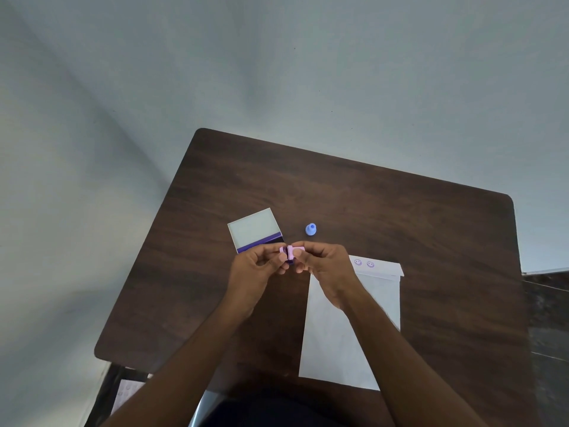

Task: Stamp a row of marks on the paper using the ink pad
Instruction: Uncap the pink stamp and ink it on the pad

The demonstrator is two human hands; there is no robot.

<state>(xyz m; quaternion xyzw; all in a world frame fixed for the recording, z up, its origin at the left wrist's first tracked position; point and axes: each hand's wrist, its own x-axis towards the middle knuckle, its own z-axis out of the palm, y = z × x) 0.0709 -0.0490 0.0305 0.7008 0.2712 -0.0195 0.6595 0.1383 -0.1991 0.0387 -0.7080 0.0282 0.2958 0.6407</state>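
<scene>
Both hands meet over the middle of the dark wooden table (400, 211), pinching a small pink stamp (291, 251). My left hand (258, 266) holds its left end, and my right hand (323, 266) holds its right end. Just behind my left hand the ink pad (257, 231) lies with its lid open, showing a purple edge. A white paper (348, 328) lies to the right under my right forearm. Two purple smiley marks (364, 263) sit side by side on its folded top strip.
A small blue stamp (311, 229) stands upright on the table beyond my hands. At the lower left, under the table edge, a sheet with faint marks (126, 392) shows. The table's far half is bare wood against a pale wall.
</scene>
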